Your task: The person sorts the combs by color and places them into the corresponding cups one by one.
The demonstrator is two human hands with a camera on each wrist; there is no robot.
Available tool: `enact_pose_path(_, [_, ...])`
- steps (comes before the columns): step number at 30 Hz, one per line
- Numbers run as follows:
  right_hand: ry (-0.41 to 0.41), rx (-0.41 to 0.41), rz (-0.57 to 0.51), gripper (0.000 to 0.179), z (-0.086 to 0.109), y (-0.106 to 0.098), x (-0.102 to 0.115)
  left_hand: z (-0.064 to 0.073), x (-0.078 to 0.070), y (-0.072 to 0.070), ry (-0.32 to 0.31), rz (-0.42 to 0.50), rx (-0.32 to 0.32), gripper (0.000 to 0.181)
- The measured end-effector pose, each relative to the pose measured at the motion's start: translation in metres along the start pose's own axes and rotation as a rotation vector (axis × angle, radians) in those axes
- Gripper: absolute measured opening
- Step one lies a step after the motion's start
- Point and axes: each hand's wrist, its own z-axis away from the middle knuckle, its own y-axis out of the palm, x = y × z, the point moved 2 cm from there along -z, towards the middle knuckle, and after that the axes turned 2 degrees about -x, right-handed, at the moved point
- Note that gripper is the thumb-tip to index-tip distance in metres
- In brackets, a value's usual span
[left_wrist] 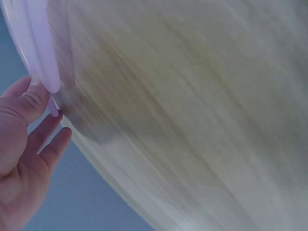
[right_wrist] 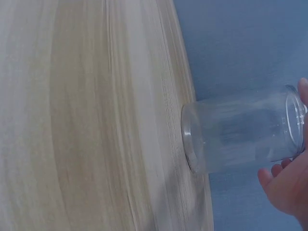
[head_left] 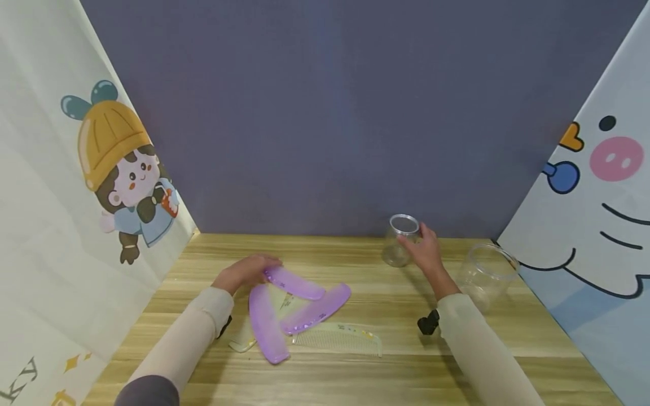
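Thumb and fingertips of my left hand [head_left: 249, 270] pinch the end of a purple comb [head_left: 297, 283]; the left wrist view shows the thumb [left_wrist: 33, 101] pressed on it. Two more purple combs [head_left: 268, 327] lie beside and under it. Beneath these are pale yellow-green combs [head_left: 350, 339], partly covered. At the back of the table, my right hand [head_left: 426, 251] holds a clear jar [head_left: 395, 251] near its rim, thumb on one side and fingers round the other. The jar [right_wrist: 240, 132] stands upright with its base on the wood.
A second, larger clear jar [head_left: 487, 276] stands on the table's right side, close to my right forearm. A grey-blue panel [head_left: 330, 113] rises behind the wooden table [head_left: 386, 383]. White printed sheets [head_left: 40, 169] flank both sides.
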Motion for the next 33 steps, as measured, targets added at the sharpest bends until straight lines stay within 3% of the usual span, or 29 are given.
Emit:
enact_pose_path(15, [0.056, 0.007, -0.06, 0.092, -0.007, 0.009, -0.011, -0.004, 0.004, -0.002, 0.006, -0.041, 0.012, 0.058])
enact_pose_path(21, [0.036, -0.009, -0.056, 0.087, -0.009, 0.01, -0.013, -0.006, 0.003, -0.003, 0.003, -0.081, 0.015, 0.053])
enact_pose_path(30, [0.037, 0.016, -0.084, 0.091, -0.008, 0.009, -0.013, -0.009, 0.009, 0.0, 0.048, -0.115, 0.003, 0.051])
enact_pose_path(33, [0.036, 0.006, -0.074, 0.09, -0.009, 0.008, -0.014, -0.01, 0.008, -0.002, 0.095, -0.125, -0.015, 0.051])
